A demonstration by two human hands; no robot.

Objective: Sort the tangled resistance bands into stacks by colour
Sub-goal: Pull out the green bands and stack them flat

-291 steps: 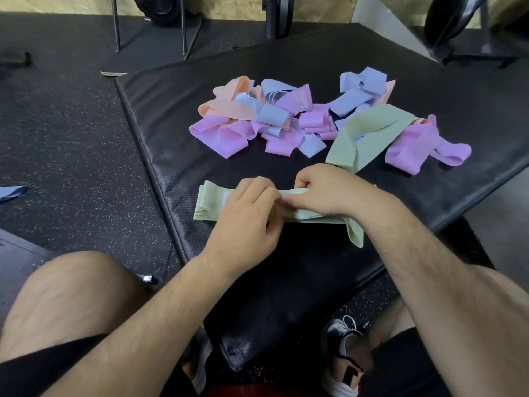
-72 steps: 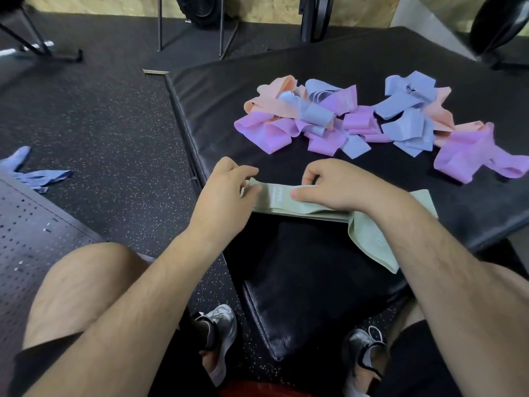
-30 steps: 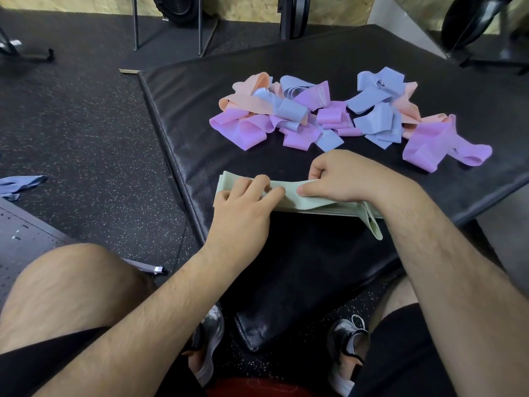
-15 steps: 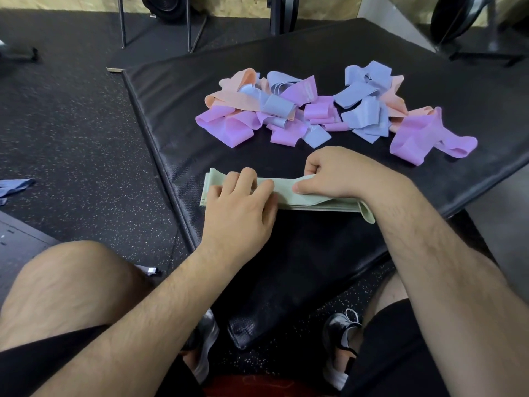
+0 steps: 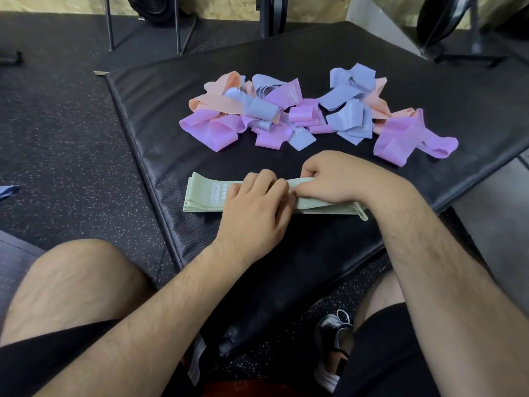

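A flat stack of pale green bands point(image 5: 204, 196) lies on the near part of the black mat point(image 5: 160, 90). My left hand point(image 5: 254, 213) rests on the stack's middle, fingers curled onto the top band. My right hand point(image 5: 340, 179) pinches the green band's upper edge just right of the left hand, and its forearm hides the stack's right end. Behind them lies a tangled pile of pink, blue and peach bands point(image 5: 257, 110), with a second blue and peach clump point(image 5: 352, 107) and a loose pink band point(image 5: 406, 138) to the right.
The mat sits on speckled black rubber flooring point(image 5: 65, 138). A blue band point(image 5: 7, 190) lies on the floor at the far left. Metal frame legs point(image 5: 110, 24) and gym equipment stand at the back. My knees and shoes are below the mat's near edge.
The loose end of the green band that hung off to the right has been drawn in flat onto the stack. My left hand has slid right along the stack to meet my right hand.
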